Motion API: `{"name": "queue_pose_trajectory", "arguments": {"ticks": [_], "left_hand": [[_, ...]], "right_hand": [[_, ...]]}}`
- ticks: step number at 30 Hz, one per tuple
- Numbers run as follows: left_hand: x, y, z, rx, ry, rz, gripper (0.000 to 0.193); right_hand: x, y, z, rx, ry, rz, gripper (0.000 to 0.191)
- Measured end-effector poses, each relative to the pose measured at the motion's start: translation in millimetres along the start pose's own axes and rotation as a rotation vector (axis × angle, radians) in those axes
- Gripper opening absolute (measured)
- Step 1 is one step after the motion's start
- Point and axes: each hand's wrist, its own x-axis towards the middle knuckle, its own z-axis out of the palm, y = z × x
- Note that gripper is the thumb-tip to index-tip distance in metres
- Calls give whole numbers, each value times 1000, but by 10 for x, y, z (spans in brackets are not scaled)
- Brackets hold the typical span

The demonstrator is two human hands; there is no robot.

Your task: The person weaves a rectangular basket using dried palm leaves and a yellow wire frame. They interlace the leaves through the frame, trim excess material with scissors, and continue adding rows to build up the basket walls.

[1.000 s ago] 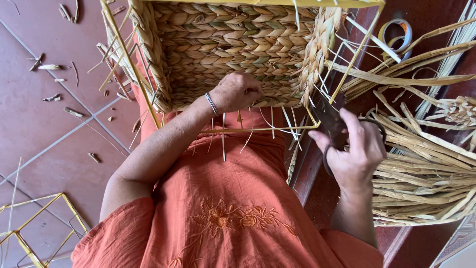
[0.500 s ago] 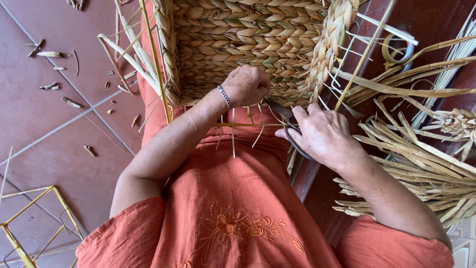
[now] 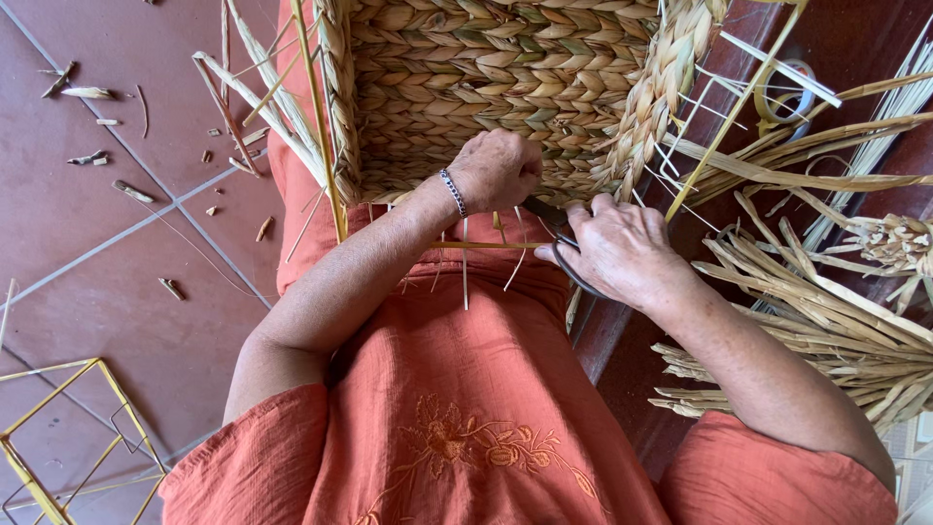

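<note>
I am looking down on one woven basket (image 3: 505,73) that is resting on the lap and filling the 12 o'clock part of the view, its near rim running from 9 o'clock to 3 o'clock just above both hands. My left hand (image 3: 501,167) is curling into a loose fist and pressing on that rim at the centre, apparently pinching a short strand end, though the fingertips are tucked under and I cannot tell exactly what they are gripping. My right hand (image 3: 622,251) is sitting just at 4 o'clock from the left one, closing around one pair of scissors (image 3: 556,233), whose long axis is pointing toward 10 o'clock so the blades are reaching to the rim right beside the left knuckles. The right hand is therefore the one bringing the tool, and the left is the nearer to the weave itself. Several pale strand ends (image 3: 465,264) are hanging down from the rim toward 6 o'clock between the wrists. At 3 o'clock one loose heap of dried reeds (image 3: 826,321) is lying, well apart from the basket. At 7 o'clock one yellow wire frame (image 3: 58,437) is lying on the tiled floor (image 3: 117,292) among scattered trimmings.
</note>
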Motion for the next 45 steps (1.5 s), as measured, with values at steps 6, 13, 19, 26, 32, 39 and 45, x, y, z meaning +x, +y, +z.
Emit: {"name": "queue_pose_trajectory", "arguments": {"ticks": [6, 13, 19, 26, 32, 39, 45], "left_hand": [[11, -13, 32, -31, -11, -11, 12], [20, 26, -4, -77, 18, -11, 9], [-3, 32, -129, 143, 138, -144, 10], [-89, -173, -204, 395, 43, -23, 13], [-123, -156, -167, 379, -299, -218, 19], [-134, -97, -176, 355, -237, -195, 21], [-116, -132, -108, 403, -209, -108, 18]], "right_hand": [[7, 45, 99, -26, 32, -116, 61], [16, 158, 227, 20, 128, -219, 58], [70, 282, 218, 135, 54, -145, 65], [85, 263, 79, 126, 59, -12, 80], [167, 206, 65, 124, 25, -5, 73], [194, 168, 115, 114, 34, -72, 59], [248, 139, 189, 13, 51, -189, 47]]}}
